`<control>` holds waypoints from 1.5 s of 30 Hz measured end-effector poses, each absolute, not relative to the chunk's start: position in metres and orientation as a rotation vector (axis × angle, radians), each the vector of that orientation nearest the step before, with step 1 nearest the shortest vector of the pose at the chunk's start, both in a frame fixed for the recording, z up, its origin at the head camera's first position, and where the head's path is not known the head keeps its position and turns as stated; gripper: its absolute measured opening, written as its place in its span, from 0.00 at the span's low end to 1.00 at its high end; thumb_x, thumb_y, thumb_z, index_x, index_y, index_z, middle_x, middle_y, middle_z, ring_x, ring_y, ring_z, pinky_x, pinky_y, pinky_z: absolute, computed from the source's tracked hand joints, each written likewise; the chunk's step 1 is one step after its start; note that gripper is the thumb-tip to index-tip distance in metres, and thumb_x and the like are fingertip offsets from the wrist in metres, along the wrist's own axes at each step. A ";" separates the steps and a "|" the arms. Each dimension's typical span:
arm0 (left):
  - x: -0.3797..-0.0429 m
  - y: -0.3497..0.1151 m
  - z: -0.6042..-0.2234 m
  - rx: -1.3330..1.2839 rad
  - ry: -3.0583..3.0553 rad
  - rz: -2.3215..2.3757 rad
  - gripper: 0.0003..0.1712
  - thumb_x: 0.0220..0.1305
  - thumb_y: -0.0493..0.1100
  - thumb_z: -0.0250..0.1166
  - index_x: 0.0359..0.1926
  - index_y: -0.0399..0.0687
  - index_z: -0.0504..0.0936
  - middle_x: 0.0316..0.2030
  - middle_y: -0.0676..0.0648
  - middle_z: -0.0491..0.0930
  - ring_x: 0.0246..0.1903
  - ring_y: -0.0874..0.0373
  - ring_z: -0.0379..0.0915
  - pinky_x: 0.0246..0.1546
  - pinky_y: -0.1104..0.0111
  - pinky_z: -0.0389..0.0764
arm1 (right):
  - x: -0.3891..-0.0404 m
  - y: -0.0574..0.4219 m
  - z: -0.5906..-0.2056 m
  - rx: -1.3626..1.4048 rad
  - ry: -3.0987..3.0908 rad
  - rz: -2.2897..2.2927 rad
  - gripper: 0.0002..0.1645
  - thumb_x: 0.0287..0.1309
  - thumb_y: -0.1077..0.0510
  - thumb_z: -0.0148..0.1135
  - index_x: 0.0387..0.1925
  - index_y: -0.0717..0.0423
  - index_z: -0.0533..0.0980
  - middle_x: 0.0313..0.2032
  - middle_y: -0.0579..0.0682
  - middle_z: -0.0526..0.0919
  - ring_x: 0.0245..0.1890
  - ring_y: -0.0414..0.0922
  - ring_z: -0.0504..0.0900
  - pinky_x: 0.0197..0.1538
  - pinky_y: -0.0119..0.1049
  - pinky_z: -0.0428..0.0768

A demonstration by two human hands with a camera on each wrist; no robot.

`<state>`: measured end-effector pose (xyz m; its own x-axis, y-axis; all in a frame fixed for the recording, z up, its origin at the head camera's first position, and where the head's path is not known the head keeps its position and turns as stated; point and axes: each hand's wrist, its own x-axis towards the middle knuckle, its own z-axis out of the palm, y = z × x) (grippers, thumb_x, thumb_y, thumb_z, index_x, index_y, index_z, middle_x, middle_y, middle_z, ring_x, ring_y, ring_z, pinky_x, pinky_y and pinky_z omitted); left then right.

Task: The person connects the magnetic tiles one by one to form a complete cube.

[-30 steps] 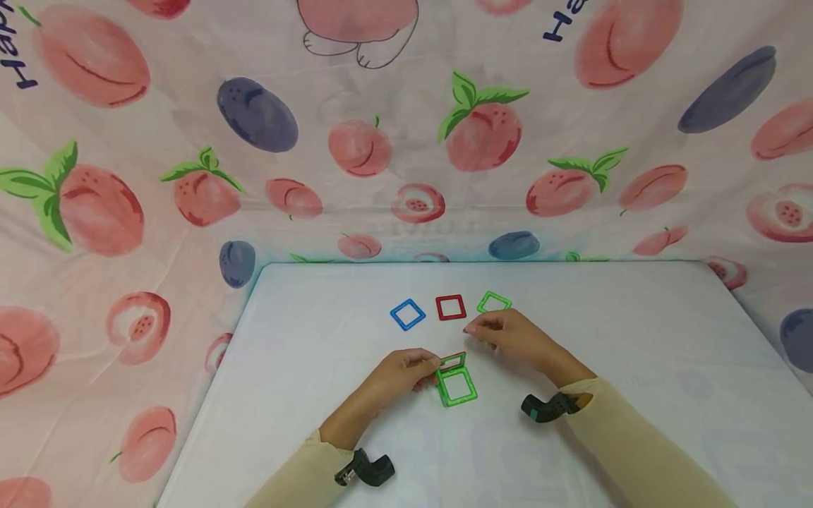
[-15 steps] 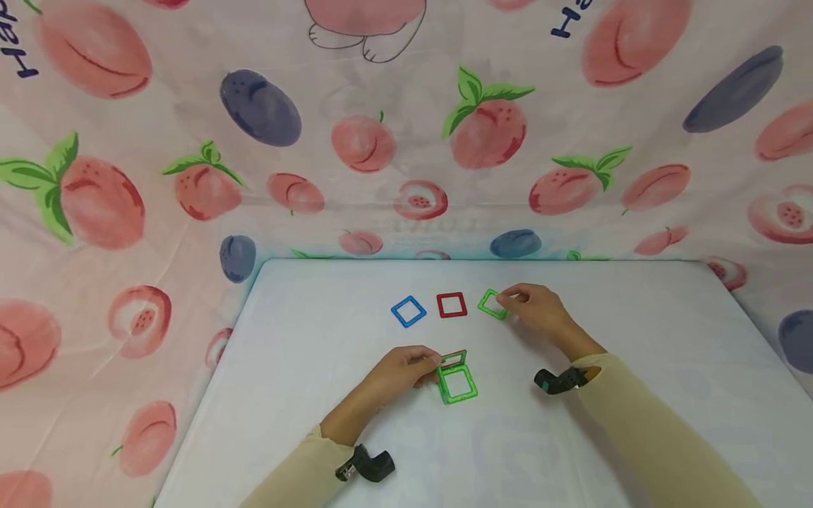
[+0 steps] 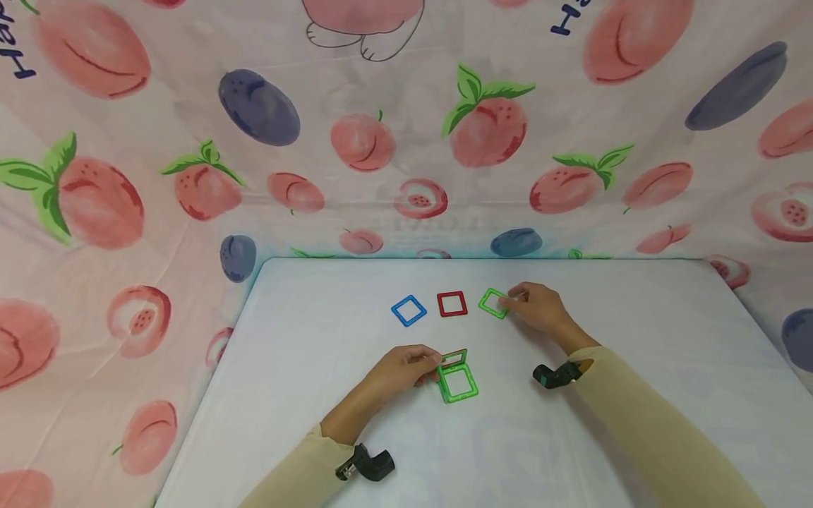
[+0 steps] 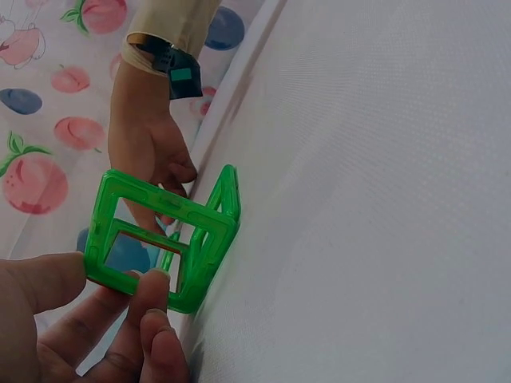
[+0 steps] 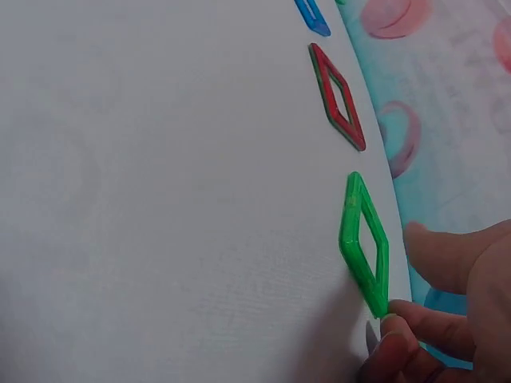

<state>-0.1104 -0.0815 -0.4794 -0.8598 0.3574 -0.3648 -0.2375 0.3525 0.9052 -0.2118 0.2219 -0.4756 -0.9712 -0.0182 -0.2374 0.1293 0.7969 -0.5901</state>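
Observation:
My left hand (image 3: 399, 370) pinches a small construction of joined square magnetic tiles (image 3: 459, 382) near the middle of the table. In the left wrist view the tiles (image 4: 164, 198) are green and stand at angles to each other; a reddish edge shows on a rear one. My right hand (image 3: 536, 307) is at the right corner of a loose green square magnetic tile (image 3: 488, 310). In the right wrist view a fingertip touches the lower corner of this green tile (image 5: 351, 239), while the thumb (image 5: 439, 255) stands apart from it.
Left of the loose green tile, a red square tile (image 3: 452, 304) and a blue square tile (image 3: 408, 310) lie flat on the white table (image 3: 317, 317). Behind the table hangs a fruit-print cloth (image 3: 292, 226). Each wrist wears a black camera.
My right hand has moved away and to the right, from beside the red tile to the loose green tile's right corner. My left hand keeps its hold on the joined tiles.

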 end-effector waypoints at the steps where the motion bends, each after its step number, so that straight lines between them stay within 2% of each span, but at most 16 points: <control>1: -0.110 -0.081 -0.479 0.102 2.110 1.537 0.16 0.73 0.54 0.63 0.51 0.50 0.87 0.34 0.47 0.87 0.34 0.57 0.74 0.38 0.67 0.74 | -0.212 0.221 -0.477 0.083 2.758 -0.926 0.33 0.67 0.39 0.63 0.59 0.61 0.77 0.47 0.60 0.81 0.45 0.54 0.77 0.46 0.45 0.77; 7: -0.110 -0.081 -0.479 0.101 2.108 1.542 0.16 0.73 0.53 0.63 0.51 0.49 0.87 0.34 0.47 0.87 0.33 0.57 0.74 0.38 0.68 0.74 | -0.213 0.220 -0.480 0.057 2.779 -0.889 0.32 0.63 0.42 0.68 0.55 0.63 0.77 0.38 0.55 0.79 0.39 0.50 0.75 0.40 0.40 0.73; 17: -0.109 -0.081 -0.477 0.111 2.116 1.536 0.16 0.73 0.53 0.62 0.50 0.50 0.87 0.35 0.46 0.87 0.35 0.56 0.74 0.39 0.67 0.74 | -0.211 0.219 -0.480 0.087 2.788 -0.844 0.31 0.61 0.41 0.70 0.53 0.61 0.78 0.38 0.53 0.80 0.40 0.50 0.76 0.41 0.41 0.74; 23: -0.109 -0.081 -0.478 0.097 2.123 1.532 0.16 0.73 0.54 0.62 0.51 0.50 0.87 0.35 0.47 0.86 0.35 0.57 0.74 0.39 0.67 0.74 | -0.210 0.219 -0.478 0.099 2.767 -0.814 0.31 0.58 0.39 0.72 0.48 0.61 0.78 0.35 0.53 0.78 0.38 0.49 0.75 0.37 0.38 0.72; 30: -0.108 -0.081 -0.478 0.099 2.128 1.529 0.16 0.73 0.53 0.63 0.50 0.50 0.87 0.34 0.48 0.86 0.35 0.57 0.74 0.38 0.67 0.74 | -0.206 0.218 -0.474 0.074 2.740 -0.810 0.33 0.56 0.37 0.73 0.45 0.62 0.80 0.35 0.54 0.78 0.37 0.50 0.75 0.36 0.38 0.71; 38: -0.108 -0.081 -0.478 0.102 2.115 1.544 0.16 0.74 0.52 0.62 0.51 0.49 0.87 0.35 0.47 0.86 0.35 0.56 0.75 0.39 0.67 0.75 | -0.200 0.222 -0.475 -0.051 2.672 -0.979 0.20 0.63 0.43 0.69 0.32 0.56 0.81 0.24 0.47 0.71 0.32 0.47 0.70 0.33 0.38 0.66; 40: -0.108 -0.081 -0.477 0.103 2.116 1.543 0.16 0.74 0.52 0.62 0.51 0.49 0.87 0.35 0.47 0.86 0.35 0.56 0.75 0.39 0.67 0.75 | -0.197 0.223 -0.473 -0.022 2.625 -1.035 0.19 0.65 0.42 0.67 0.35 0.54 0.82 0.28 0.48 0.74 0.35 0.48 0.71 0.36 0.38 0.68; 42: -0.108 -0.081 -0.477 0.106 2.116 1.542 0.16 0.74 0.52 0.62 0.51 0.49 0.87 0.35 0.47 0.86 0.36 0.56 0.75 0.39 0.67 0.75 | -0.192 0.224 -0.470 0.014 2.558 -1.102 0.22 0.67 0.39 0.63 0.41 0.53 0.84 0.37 0.51 0.79 0.42 0.49 0.72 0.41 0.39 0.70; 45: -0.108 -0.081 -0.476 0.109 2.118 1.537 0.16 0.74 0.52 0.61 0.51 0.50 0.87 0.36 0.46 0.87 0.36 0.56 0.75 0.40 0.67 0.74 | -0.185 0.226 -0.466 0.055 2.460 -1.203 0.27 0.70 0.35 0.58 0.49 0.52 0.85 0.51 0.53 0.79 0.50 0.50 0.70 0.48 0.40 0.70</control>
